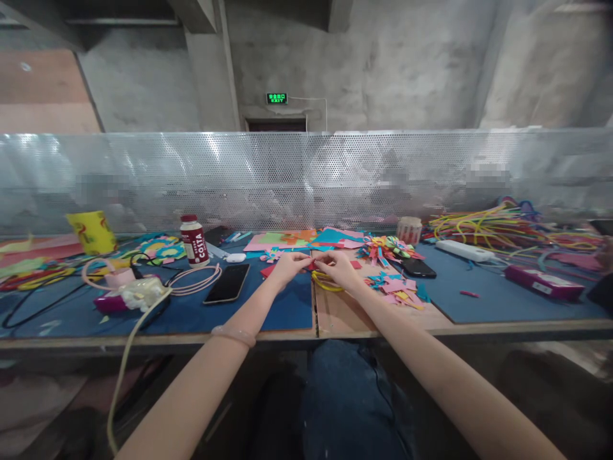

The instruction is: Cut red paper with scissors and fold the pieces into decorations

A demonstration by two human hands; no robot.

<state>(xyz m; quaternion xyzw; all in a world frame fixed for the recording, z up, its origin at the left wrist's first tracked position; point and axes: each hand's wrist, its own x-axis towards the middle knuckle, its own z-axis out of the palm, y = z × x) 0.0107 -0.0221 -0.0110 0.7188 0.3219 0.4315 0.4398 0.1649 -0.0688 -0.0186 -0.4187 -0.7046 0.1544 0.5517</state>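
Note:
Both hands meet over the middle of the table, fingertips pinched around a small piece of red paper [312,264]. My left hand [290,267] closes on its left side and my right hand [338,268] on its right. Most of the piece is hidden by the fingers. Just below my right hand lies a loop of yellow strips [328,282]. Another red paper piece [356,264] rests right of the hands, and a further red piece lies by the left wrist. Beside my right wrist is a pile of pink and blue paper scraps [396,291].
A phone [227,283], a Costa bottle [194,240] and a power strip with cables [138,294] stand left. Coloured sheets [282,240] lie behind the hands. To the right are a dark phone [418,268], a white power strip [464,250], a purple box [543,283] and long coloured strips [479,223].

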